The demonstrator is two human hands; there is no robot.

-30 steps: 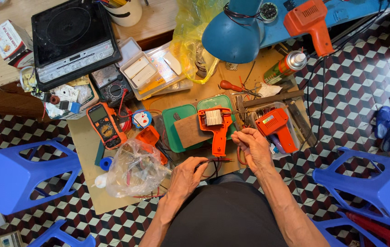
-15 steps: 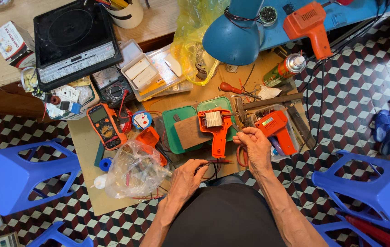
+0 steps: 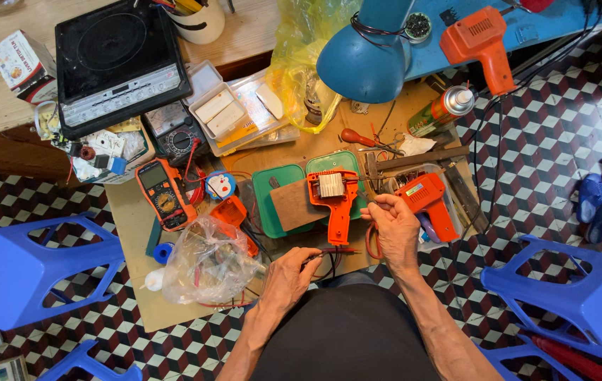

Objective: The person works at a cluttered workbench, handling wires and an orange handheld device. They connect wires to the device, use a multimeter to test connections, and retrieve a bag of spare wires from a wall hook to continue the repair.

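An opened orange soldering gun [image 3: 334, 197] lies on a green lid [image 3: 277, 201] in the middle of a low board. My left hand [image 3: 292, 271] pinches thin probe leads [image 3: 335, 251] just below the gun's handle. My right hand [image 3: 394, 224] holds up a thin wire beside the gun, fingers pinched together. A second orange soldering gun [image 3: 426, 202] lies just right of that hand. An orange multimeter [image 3: 163, 192] rests to the left.
A black induction cooker [image 3: 119, 60] and a blue lamp [image 3: 368, 53] sit at the back. A clear plastic bag of parts [image 3: 206, 262], a spray can [image 3: 441, 109] and screwdrivers crowd the board. Blue plastic stools [image 3: 22, 271] [image 3: 575, 293] stand on the tiled floor either side.
My right hand has lifted slightly with the wire; my left hand stays on the probe leads. The view has shifted a little.
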